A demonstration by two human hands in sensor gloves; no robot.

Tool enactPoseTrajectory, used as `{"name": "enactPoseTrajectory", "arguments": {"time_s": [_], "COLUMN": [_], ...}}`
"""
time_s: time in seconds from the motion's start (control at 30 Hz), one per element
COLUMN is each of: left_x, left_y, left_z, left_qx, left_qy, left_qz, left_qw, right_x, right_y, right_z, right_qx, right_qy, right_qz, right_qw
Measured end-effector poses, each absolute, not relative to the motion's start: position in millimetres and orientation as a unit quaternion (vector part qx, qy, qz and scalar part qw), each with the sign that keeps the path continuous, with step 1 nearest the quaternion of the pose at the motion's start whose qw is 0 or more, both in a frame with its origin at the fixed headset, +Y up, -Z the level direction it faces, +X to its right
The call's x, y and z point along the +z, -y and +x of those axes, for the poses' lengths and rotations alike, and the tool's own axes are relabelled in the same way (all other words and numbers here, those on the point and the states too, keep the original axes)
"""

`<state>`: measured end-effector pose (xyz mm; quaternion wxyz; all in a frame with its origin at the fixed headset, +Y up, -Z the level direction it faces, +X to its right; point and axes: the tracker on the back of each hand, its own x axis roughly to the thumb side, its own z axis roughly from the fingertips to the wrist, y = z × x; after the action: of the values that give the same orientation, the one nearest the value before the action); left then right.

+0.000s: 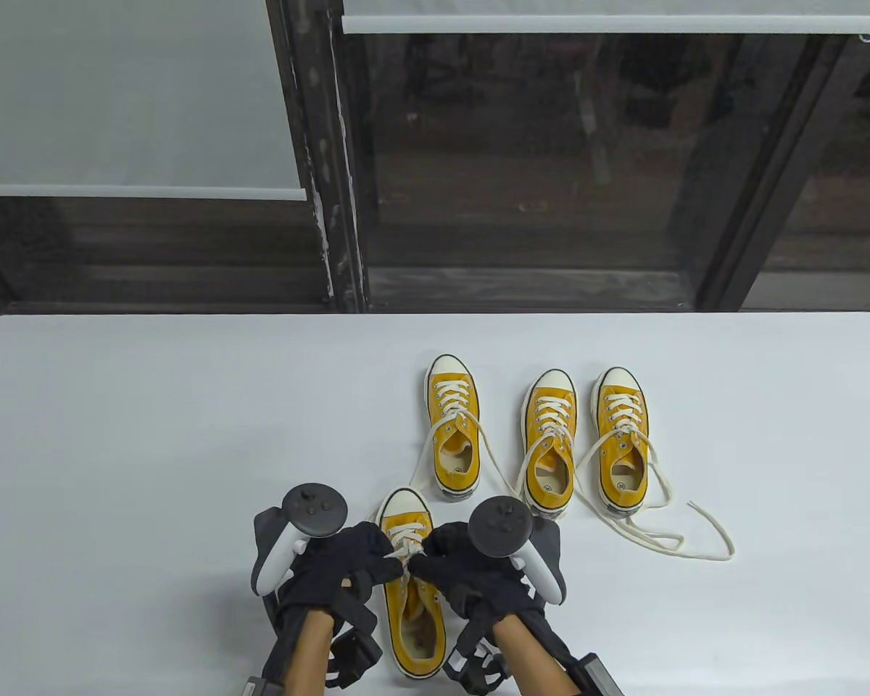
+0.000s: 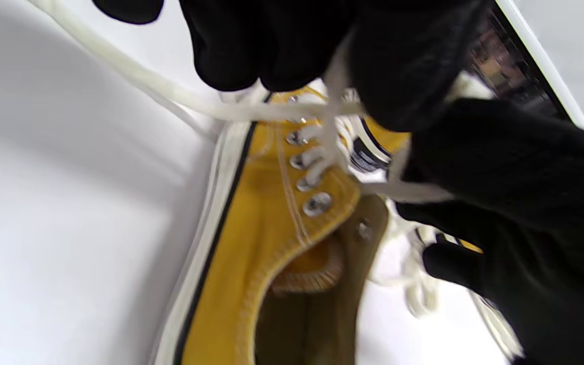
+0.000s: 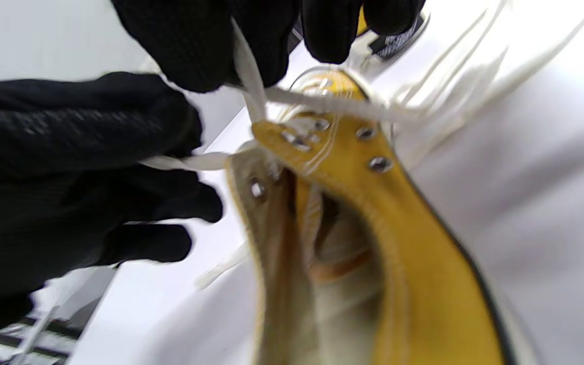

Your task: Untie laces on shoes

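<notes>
A yellow sneaker (image 1: 413, 623) with a white toe cap lies near the table's front edge, toe pointing away. Both gloved hands meet over its white laces (image 1: 406, 542). My left hand (image 1: 386, 567) pinches a lace strand from the left, and my right hand (image 1: 426, 560) pinches one from the right. In the left wrist view my left hand's fingers (image 2: 282, 45) clamp a taut lace (image 2: 170, 94) above the shoe (image 2: 251, 263). In the right wrist view my right hand's fingers (image 3: 221, 40) hold a lace (image 3: 249, 83) over the eyelets of the shoe (image 3: 413, 263).
Three more yellow sneakers (image 1: 453, 435) (image 1: 549, 449) (image 1: 621, 442) stand further back, their laces hanging loose. Long lace ends (image 1: 667, 536) trail over the white table (image 1: 116, 435) to the right. The table's far edge (image 1: 435, 315) meets a dark window wall.
</notes>
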<state>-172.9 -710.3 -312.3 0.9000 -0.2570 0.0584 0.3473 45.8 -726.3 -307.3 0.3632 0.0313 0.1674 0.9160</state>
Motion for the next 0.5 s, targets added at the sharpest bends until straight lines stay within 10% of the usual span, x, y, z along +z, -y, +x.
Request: {"name": "enactPoseTrajectory", "arguments": {"time_s": [0.17, 0.3, 0.5], "left_x": [-306.5, -310.2, -308.7], "left_y": [707.9, 705.6, 703.6], "left_z": [-185.9, -181.5, -185.1], "left_qx": [0.291, 0.323, 0.311], "left_qy": [-0.17, -0.115, -0.145], "left_qz": [-0.203, -0.208, -0.184], "left_qw": [0.919, 0.916, 0.921], "right_x": [-305.6, -310.0, -304.6], "right_y": [723.7, 727.4, 718.0], "right_z": [46.0, 50.0, 53.2], "right_qx": [0.953, 0.907, 0.965], "right_qy": [-0.098, -0.17, -0.037], "right_qz": [0.008, 0.005, -0.041], "right_qw": [0.286, 0.385, 0.255]}}
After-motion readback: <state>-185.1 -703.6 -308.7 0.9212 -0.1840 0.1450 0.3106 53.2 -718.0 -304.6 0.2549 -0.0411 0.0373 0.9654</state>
